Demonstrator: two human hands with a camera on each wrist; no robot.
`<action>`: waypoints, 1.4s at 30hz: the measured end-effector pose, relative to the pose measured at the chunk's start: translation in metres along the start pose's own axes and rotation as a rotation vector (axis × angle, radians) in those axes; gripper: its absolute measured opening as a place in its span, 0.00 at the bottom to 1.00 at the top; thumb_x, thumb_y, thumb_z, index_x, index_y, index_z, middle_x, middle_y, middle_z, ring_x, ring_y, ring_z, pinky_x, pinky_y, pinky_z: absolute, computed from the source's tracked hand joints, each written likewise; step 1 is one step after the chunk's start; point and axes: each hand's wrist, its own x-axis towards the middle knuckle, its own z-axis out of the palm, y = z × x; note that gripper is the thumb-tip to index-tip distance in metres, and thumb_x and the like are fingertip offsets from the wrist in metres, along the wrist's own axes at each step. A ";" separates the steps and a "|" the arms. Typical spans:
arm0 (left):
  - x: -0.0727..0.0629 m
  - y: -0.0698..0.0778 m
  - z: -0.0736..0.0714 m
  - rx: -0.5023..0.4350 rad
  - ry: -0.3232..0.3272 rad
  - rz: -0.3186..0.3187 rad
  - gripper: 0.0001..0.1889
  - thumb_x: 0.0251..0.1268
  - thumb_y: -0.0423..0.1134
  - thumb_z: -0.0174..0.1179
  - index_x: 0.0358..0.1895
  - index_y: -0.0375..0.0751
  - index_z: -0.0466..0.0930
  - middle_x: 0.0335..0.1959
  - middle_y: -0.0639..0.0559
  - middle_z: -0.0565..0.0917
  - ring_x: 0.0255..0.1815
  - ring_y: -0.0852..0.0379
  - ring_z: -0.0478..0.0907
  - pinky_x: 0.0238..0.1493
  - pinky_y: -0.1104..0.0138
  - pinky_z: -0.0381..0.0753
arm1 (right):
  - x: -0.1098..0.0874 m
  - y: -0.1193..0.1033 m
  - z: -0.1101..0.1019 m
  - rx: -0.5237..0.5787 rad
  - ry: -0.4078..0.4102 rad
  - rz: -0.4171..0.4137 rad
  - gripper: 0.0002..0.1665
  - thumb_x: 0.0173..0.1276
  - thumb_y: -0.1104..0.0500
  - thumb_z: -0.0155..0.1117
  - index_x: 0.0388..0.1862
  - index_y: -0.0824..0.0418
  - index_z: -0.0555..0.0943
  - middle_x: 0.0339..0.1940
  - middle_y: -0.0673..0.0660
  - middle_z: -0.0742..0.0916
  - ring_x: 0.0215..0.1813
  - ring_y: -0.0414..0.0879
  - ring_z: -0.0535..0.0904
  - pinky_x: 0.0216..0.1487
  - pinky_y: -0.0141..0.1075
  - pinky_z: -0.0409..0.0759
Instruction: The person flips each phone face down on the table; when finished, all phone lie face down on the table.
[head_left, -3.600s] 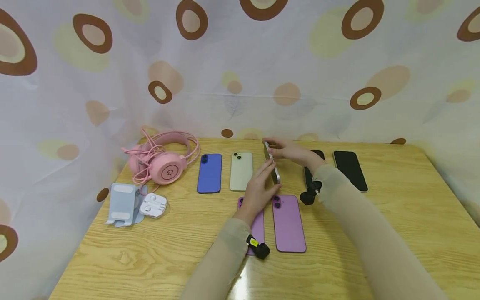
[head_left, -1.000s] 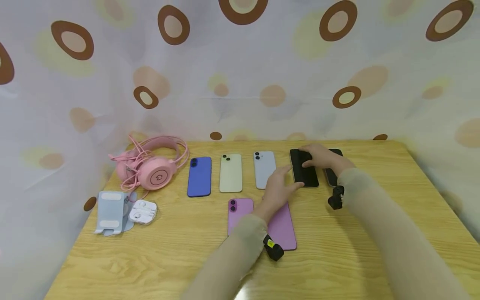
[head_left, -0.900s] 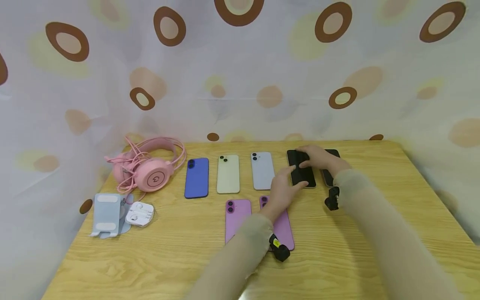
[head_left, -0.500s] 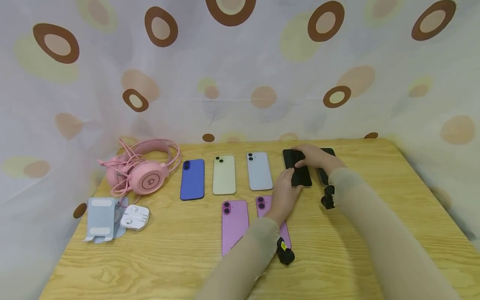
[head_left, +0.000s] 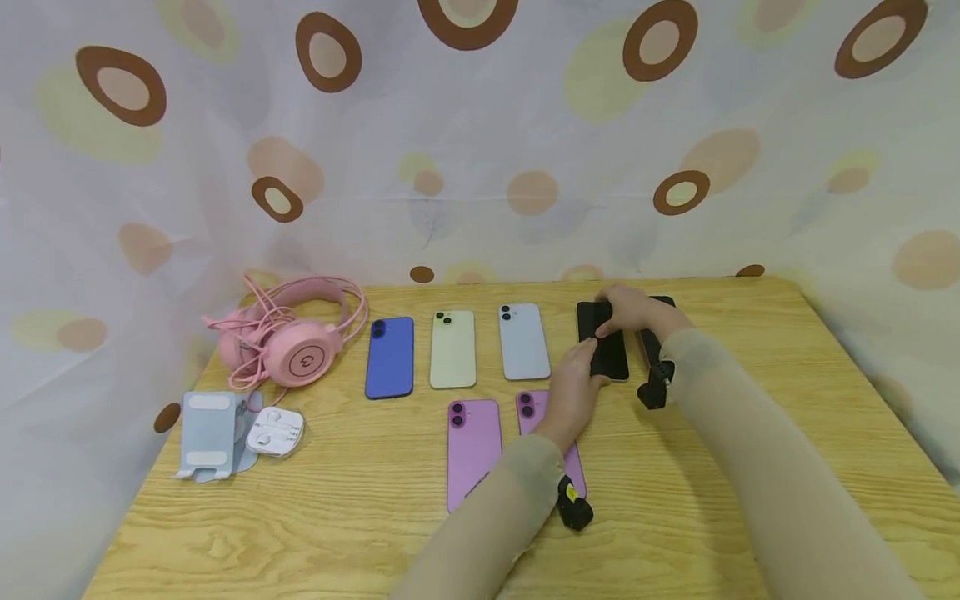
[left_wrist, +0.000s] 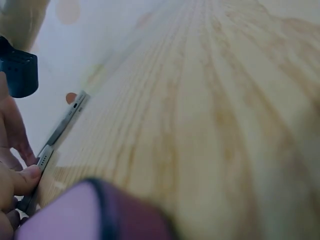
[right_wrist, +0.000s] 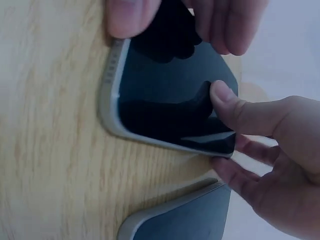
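Note:
Both hands are at a smartphone (head_left: 612, 360) lying black screen up at the back right of the table. My right hand (head_left: 636, 310) pinches its right edge, thumb on the screen (right_wrist: 165, 107) and fingers below the edge. From the lower left my left hand (head_left: 573, 393) grips it, its thumb (left_wrist: 31, 172) at the bottom edge. A second dark-screened smartphone (head_left: 649, 347) lies just right, partly under my right hand and wrist. To the left, a white phone (head_left: 524, 342) lies back up. My left wrist passes over a purple phone (head_left: 529, 410).
Another purple phone (head_left: 472, 446) lies in front, beside my left sleeve. A cream phone (head_left: 453, 350) and a blue phone (head_left: 390, 358) continue the back row. Pink headphones (head_left: 300, 354), a pale blue phone stand (head_left: 208, 429) and boxed earphones (head_left: 276, 432) stand left. A patterned curtain (head_left: 480, 150) borders the back.
Earlier the hands held a phone on edge; the white phone now lies back up there. Both hands moved right to the black-screened phone, and the left hand has since closed in on its near edge.

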 end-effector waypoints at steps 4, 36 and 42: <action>0.000 0.002 0.001 -0.017 -0.016 -0.002 0.31 0.58 0.36 0.67 0.66 0.38 0.70 0.65 0.49 0.72 0.67 0.60 0.65 0.67 0.76 0.60 | -0.003 0.001 -0.006 0.055 -0.024 0.042 0.36 0.63 0.61 0.68 0.62 0.80 0.64 0.59 0.78 0.72 0.57 0.68 0.70 0.58 0.58 0.71; -0.001 0.000 -0.005 -0.197 -0.093 0.094 0.36 0.68 0.44 0.58 0.74 0.35 0.53 0.74 0.44 0.57 0.73 0.55 0.53 0.71 0.68 0.55 | -0.003 -0.034 -0.017 0.146 0.167 0.059 0.22 0.72 0.57 0.56 0.56 0.73 0.76 0.46 0.69 0.82 0.31 0.51 0.80 0.35 0.44 0.82; -0.002 -0.001 -0.005 -0.219 -0.026 0.158 0.40 0.65 0.40 0.62 0.74 0.34 0.50 0.75 0.42 0.53 0.74 0.54 0.50 0.72 0.67 0.53 | -0.006 -0.032 -0.014 0.321 0.107 0.050 0.26 0.77 0.55 0.47 0.63 0.75 0.69 0.57 0.73 0.77 0.47 0.61 0.79 0.46 0.48 0.82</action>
